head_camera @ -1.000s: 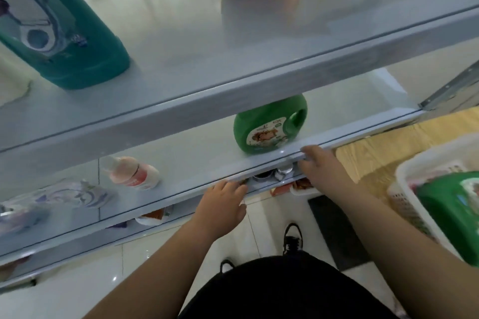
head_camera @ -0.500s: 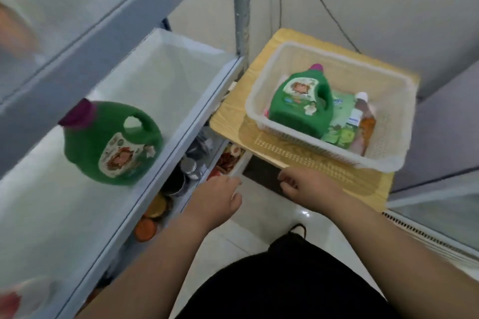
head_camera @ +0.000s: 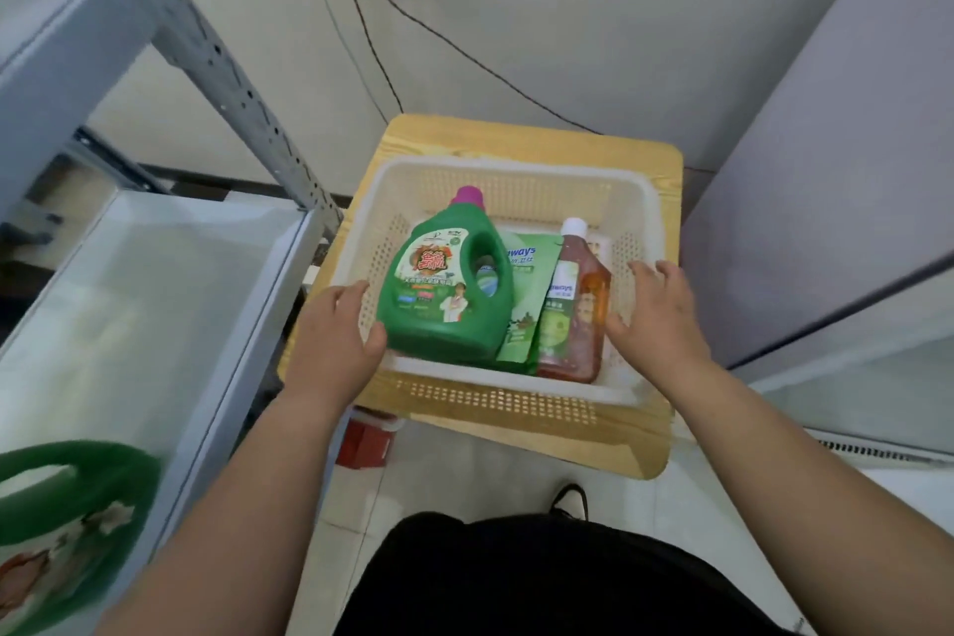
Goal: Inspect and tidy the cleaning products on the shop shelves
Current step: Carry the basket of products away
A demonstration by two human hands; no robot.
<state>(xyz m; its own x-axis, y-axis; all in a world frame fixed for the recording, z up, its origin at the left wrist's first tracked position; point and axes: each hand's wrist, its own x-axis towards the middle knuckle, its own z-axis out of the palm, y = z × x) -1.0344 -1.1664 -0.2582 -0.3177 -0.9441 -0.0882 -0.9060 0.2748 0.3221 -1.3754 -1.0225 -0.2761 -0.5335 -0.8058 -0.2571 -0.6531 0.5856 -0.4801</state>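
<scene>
A cream plastic basket [head_camera: 516, 168] sits on a wooden stool [head_camera: 542, 434]. Inside it lie a green detergent jug [head_camera: 444, 294] with a purple cap, a green refill pouch [head_camera: 521, 305] and a brown bottle [head_camera: 583, 320] with a white cap. My left hand [head_camera: 330, 341] reaches over the basket's left wall, its thumb against the jug's lower corner. My right hand [head_camera: 661, 320] hovers inside the basket's right end, fingers spread, just beside the brown bottle. Neither hand holds anything.
The white shelf [head_camera: 129, 305] runs along the left, with another green jug [head_camera: 67, 522] blurred at its near end. A grey perforated upright [head_camera: 206, 57] stands behind the shelf. A red item [head_camera: 366, 444] lies below the stool. A grey cabinet [head_camera: 826, 170] stands to the right.
My view swung right from the shelves to the basket. Both hands left the shelf edge and moved forward into the basket, either side of the products.
</scene>
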